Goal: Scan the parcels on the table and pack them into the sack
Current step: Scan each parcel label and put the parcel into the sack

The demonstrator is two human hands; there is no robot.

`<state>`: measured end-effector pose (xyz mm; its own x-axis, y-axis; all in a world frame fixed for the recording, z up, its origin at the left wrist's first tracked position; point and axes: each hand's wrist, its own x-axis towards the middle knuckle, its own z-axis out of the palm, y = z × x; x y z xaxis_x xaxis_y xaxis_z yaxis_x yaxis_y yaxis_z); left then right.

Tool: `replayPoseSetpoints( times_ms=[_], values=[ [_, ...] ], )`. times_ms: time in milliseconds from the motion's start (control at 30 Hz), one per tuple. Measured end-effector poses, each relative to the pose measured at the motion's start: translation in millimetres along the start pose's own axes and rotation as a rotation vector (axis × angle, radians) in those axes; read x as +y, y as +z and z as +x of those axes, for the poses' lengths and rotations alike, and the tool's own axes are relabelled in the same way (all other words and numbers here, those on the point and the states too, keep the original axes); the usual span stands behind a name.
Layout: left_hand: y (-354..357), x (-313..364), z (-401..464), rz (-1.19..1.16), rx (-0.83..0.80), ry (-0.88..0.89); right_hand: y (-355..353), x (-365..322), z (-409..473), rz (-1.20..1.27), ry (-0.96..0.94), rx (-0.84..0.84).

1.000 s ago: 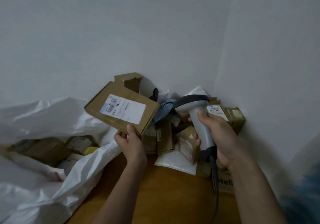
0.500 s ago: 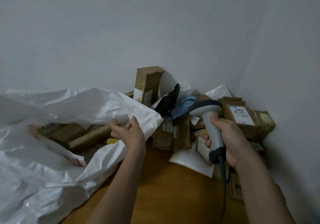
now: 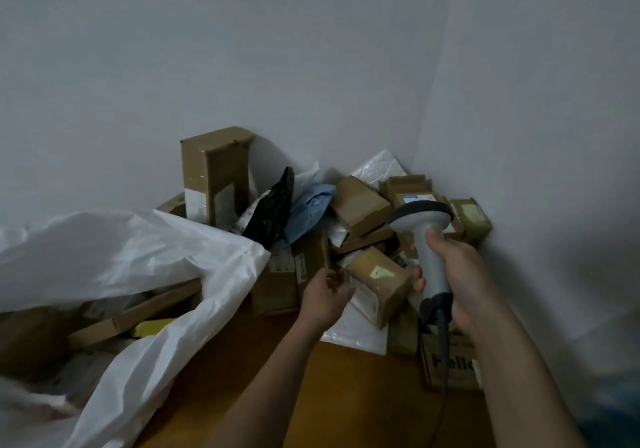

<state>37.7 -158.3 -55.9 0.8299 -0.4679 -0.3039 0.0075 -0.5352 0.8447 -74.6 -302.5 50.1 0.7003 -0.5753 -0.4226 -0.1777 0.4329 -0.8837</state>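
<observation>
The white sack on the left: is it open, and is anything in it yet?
Open and partly filled. The white sack gapes at its mouth, with flat cardboard parcels lying inside.

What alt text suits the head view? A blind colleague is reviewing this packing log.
A person's left hand reaches toward a small brown box in a parcel pile in a table corner, while the right hand grips a barcode scanner. An open white sack holding boxes lies left.

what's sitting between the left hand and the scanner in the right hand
In the head view, a small brown box with a pale sticker on top lies between the left hand and the scanner gripped by the right hand.
</observation>
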Motion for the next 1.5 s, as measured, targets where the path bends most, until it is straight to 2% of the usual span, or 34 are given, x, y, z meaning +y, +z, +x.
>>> replayPoseSetpoints(
  times_ms=[67, 167, 267, 333, 433, 533, 667, 767, 833, 933, 1067, 1200, 1333, 1433, 1500],
  values=[
    [12, -4, 19, 0.22, -0.079, 0.134, -8, 0, 10, -0.004, -0.002, 0.024],
    [27, 2, 48, 0.701, -0.136, 0.347, -18, 0, 24, 0.0, 0.002, 0.066],
    [39, 15, 73, 1.076, -0.198, 0.5, -26, 4, 34, 0.006, 0.017, 0.101],
    [47, 19, 84, 1.203, -0.258, 0.535, -32, 7, 39, 0.005, 0.024, 0.12],
    [49, 19, 93, 1.215, -0.269, 0.545, -43, 10, 43, 0.01, 0.015, 0.15],
    [37, 13, 93, 1.072, -0.189, 0.567, -52, 9, 45, 0.026, 0.003, 0.173],
    [2, 4, 86, 0.693, -0.132, 0.389, -50, 9, 41, 0.081, -0.004, 0.184],
    [-21, 5, 69, 0.245, -0.028, 0.261, -39, 7, 31, 0.122, -0.006, 0.174],
    [-32, 14, 51, -0.053, 0.015, 0.088, -32, 7, 24, 0.129, -0.024, 0.16],
    [-43, 27, 27, -0.411, -0.025, -0.103, -22, 9, 11, 0.103, -0.088, 0.138],
    [-49, 44, -11, -0.729, -0.191, -0.139, -12, 14, -7, 0.064, -0.151, 0.101],
    [-39, 41, -33, -0.806, -0.222, -0.149, -5, 15, -22, 0.086, -0.139, 0.083],
    [-40, 41, -49, -0.783, -0.215, -0.077, -12, 11, -30, 0.2, -0.221, 0.164],
    [-53, 44, -57, -0.687, -0.173, -0.059, -28, 4, -34, 0.147, -0.311, 0.183],
    [-59, 46, -62, -0.668, -0.14, -0.049, -32, 3, -38, 0.066, -0.279, 0.117]
  ],
)
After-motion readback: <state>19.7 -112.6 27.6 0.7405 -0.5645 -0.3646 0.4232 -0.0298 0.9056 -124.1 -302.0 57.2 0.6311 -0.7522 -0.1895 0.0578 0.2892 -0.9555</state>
